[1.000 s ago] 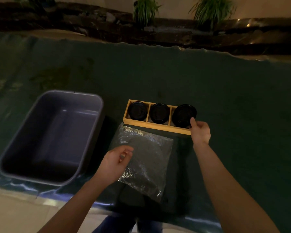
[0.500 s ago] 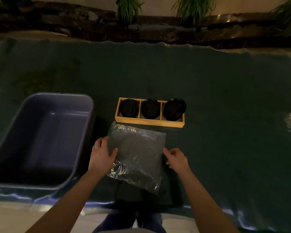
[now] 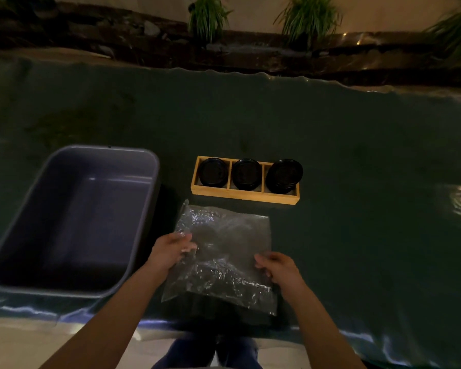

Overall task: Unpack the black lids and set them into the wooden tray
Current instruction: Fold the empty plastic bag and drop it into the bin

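Dim light, colours muted. Dark green cloth covers the whole work surface; its far edge ripples against a dark stone ledge with three grassy plants behind it

Grey plastic tub sits on the cloth at left, rounded corners, nothing visible inside, near rim lower in frame than far rim

Clear plastic bag lies just right of the tub and near-side of the tray, crinkled and glinting, its near corners lifted off the cloth. Whether anything is inside it cannot be told; the film reads dark through the middle

Wooden tray, long and narrow, three compartments in a row, stands on the cloth just beyond the bag, not touching it. Black lids in every compartment: left lid and middle lid each lean back against the far wall; right lids are a stack of several, tilted and rising above the tray's rim

Left hand is on the bag's left edge, thumb and fingers pinched together over the film, which bunches under the grip. Right hand is on the bag's right edge, fingers curled closed onto the plastic at the fold. Both forearms bare, reaching in from the near edge, the bag held between them

Person's dark trouser legs show at bottom centre, below the cloth's near edge
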The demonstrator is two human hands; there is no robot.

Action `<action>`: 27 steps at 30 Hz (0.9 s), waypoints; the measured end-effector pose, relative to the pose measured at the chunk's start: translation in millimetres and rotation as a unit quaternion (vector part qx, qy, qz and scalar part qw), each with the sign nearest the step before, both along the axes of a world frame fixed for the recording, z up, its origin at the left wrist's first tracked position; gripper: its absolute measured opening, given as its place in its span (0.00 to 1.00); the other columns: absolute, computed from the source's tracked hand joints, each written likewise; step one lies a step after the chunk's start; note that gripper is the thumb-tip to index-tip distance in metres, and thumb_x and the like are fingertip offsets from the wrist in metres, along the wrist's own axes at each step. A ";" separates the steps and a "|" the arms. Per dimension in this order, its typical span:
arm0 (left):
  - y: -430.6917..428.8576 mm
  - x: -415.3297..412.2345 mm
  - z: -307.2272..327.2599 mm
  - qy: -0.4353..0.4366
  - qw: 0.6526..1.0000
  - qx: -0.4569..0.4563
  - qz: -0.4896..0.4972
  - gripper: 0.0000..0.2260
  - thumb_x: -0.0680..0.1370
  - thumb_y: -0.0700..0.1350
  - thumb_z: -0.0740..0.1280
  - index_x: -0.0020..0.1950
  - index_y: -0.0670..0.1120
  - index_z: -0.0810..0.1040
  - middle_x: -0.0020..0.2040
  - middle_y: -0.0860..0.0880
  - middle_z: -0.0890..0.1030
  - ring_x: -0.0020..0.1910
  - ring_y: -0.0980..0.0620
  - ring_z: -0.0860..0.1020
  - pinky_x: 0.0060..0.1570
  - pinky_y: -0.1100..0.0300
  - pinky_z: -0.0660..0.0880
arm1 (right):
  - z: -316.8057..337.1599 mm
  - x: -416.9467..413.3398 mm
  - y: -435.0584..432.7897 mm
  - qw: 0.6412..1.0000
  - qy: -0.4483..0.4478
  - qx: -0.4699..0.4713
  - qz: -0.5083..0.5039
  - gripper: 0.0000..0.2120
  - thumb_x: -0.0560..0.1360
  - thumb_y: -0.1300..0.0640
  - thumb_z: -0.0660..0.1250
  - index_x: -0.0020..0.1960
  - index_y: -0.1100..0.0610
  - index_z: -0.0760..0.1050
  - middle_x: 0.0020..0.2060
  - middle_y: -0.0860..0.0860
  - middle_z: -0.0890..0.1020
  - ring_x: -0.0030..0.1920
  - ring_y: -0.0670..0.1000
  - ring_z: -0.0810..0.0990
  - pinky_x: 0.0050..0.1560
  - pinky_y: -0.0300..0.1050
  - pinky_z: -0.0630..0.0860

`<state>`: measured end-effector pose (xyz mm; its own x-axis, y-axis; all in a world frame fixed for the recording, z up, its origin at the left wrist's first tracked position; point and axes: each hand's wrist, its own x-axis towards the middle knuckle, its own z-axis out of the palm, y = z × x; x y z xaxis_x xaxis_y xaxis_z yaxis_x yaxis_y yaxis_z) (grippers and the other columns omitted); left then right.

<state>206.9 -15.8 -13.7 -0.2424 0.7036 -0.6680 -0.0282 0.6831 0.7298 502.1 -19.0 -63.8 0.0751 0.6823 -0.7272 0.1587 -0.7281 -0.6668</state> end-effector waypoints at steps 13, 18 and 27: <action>17.1 -0.9 45.3 0.040 0.971 0.236 -0.023 0.10 0.86 0.42 0.59 0.55 0.41 0.80 0.42 0.47 0.87 0.42 0.50 0.86 0.39 0.58 0.85 | 83.4 23.9 2.5 0.968 0.012 0.240 -0.071 0.07 0.80 0.57 0.72 0.44 0.55 0.86 0.39 0.53 0.90 0.36 0.49 0.88 0.37 0.40 0.83; 18.7 1.4 61.4 -0.104 0.975 0.186 -0.069 0.24 0.75 0.59 0.71 0.58 0.40 0.79 0.49 0.40 0.86 0.45 0.45 0.86 0.42 0.53 0.85 | 112.2 24.6 7.0 0.950 0.001 0.303 -0.071 0.08 0.80 0.56 0.71 0.42 0.53 0.85 0.36 0.53 0.88 0.33 0.47 0.85 0.37 0.37 0.82; 26.3 -22.7 94.1 -0.065 0.941 0.245 -0.224 0.10 0.78 0.42 0.69 0.57 0.39 0.81 0.43 0.39 0.87 0.39 0.43 0.85 0.40 0.55 0.84 | 155.4 53.6 15.9 0.940 0.081 0.330 -0.012 0.09 0.78 0.52 0.69 0.53 0.52 0.86 0.30 0.51 0.80 0.31 0.48 0.77 0.36 0.42 0.76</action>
